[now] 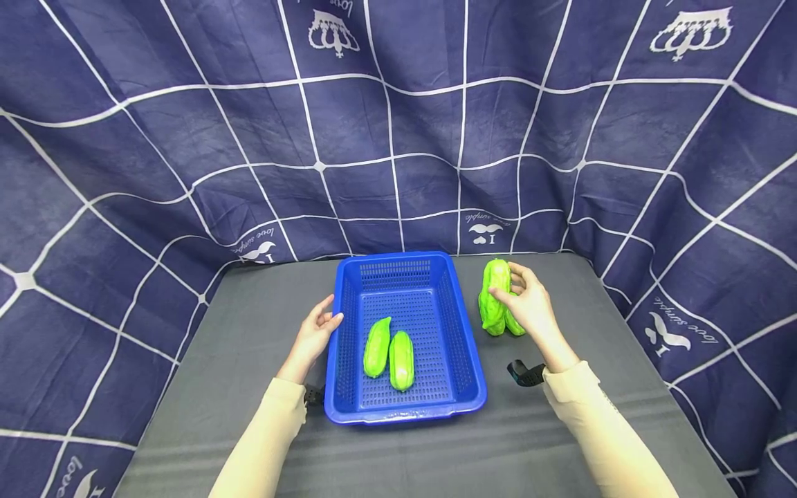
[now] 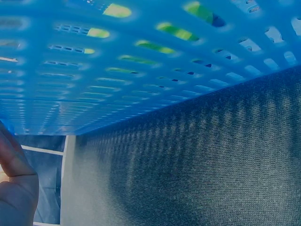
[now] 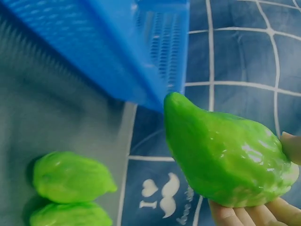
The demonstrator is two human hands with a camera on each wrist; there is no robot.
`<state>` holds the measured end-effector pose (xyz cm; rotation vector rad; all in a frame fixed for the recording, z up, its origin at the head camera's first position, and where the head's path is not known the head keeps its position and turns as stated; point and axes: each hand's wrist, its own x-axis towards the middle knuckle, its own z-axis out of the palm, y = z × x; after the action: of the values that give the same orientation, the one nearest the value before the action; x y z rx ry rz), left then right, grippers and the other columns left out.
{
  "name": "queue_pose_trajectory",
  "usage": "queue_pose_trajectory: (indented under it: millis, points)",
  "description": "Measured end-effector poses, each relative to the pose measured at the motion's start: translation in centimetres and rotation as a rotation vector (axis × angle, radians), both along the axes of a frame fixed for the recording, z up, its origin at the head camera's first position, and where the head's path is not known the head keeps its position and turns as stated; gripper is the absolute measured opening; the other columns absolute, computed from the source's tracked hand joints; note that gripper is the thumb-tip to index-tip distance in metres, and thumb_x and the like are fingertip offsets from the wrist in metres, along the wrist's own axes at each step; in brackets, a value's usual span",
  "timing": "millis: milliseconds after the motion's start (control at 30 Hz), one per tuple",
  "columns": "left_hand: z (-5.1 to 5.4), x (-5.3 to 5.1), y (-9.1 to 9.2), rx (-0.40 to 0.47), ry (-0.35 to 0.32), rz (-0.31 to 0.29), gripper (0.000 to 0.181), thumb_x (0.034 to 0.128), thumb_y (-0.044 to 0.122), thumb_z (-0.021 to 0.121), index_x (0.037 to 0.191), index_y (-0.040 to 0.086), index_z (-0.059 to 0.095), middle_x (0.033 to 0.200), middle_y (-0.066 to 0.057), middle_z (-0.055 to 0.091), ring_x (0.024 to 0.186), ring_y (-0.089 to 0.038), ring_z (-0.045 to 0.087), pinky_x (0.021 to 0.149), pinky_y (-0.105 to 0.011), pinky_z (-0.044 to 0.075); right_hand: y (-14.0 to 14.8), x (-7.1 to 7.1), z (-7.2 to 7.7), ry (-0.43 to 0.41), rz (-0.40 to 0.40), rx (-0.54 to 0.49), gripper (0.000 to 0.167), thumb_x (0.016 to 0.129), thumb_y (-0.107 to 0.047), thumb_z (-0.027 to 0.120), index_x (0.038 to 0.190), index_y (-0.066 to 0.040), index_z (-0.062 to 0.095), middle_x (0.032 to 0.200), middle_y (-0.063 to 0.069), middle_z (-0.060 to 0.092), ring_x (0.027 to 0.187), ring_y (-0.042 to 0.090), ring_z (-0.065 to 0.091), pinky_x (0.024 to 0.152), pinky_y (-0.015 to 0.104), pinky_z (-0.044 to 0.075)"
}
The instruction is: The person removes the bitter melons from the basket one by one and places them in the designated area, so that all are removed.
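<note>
My right hand (image 1: 532,304) holds a bright green, bumpy gourd-like fruit (image 3: 225,155) with a tapered tip, thumb on one side and fingers on the other. It is raised above two more such green fruits (image 3: 70,176), which lie side by side on the table right of the blue basket (image 1: 468,332). Inside the basket, two green fruits (image 1: 377,348) (image 1: 401,361) rest on the perforated floor, towards its near left part. At the basket's left rim, my left hand (image 1: 314,332) grips the edge; the left wrist view shows only part of that hand.
A grey cloth (image 1: 249,387) covers the table. Behind and at both sides hangs a dark blue curtain (image 1: 423,124) with white grid lines. Black straps with small devices (image 1: 526,373) sit at the wrists.
</note>
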<state>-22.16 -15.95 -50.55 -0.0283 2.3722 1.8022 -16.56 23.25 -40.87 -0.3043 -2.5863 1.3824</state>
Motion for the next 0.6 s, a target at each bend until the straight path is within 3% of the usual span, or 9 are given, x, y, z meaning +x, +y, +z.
queue_pose_trajectory:
  millis: [367, 600]
  points:
    - [-0.2, 0.0, 0.1, 0.019, -0.001, 0.006, 0.059, 0.1005, 0.018, 0.058, 0.154, 0.012, 0.033, 0.126, -0.027, 0.061, 0.089, -0.010, 0.064, 0.076, -0.020, 0.049, 1.4, 0.5, -2.7, -0.140, 0.074, 0.087, 0.067, 0.089, -0.019, 0.069, 0.145, 0.004, 0.040, 0.135, 0.031, 0.054, 0.119, 0.044, 0.058, 0.096, 0.049, 0.050]
    - [-0.5, -0.2, 0.0, 0.034, 0.020, 0.011, 0.058, 0.1002, 0.015, 0.058, 0.153, 0.009, 0.034, 0.123, -0.029, 0.062, 0.084, -0.006, 0.063, 0.075, -0.020, 0.050, 1.8, 1.2, -4.9, -0.221, 0.140, 0.125, 0.065, 0.087, -0.018, 0.069, 0.141, 0.008, 0.043, 0.132, 0.036, 0.054, 0.122, 0.049, 0.053, 0.099, 0.054, 0.046]
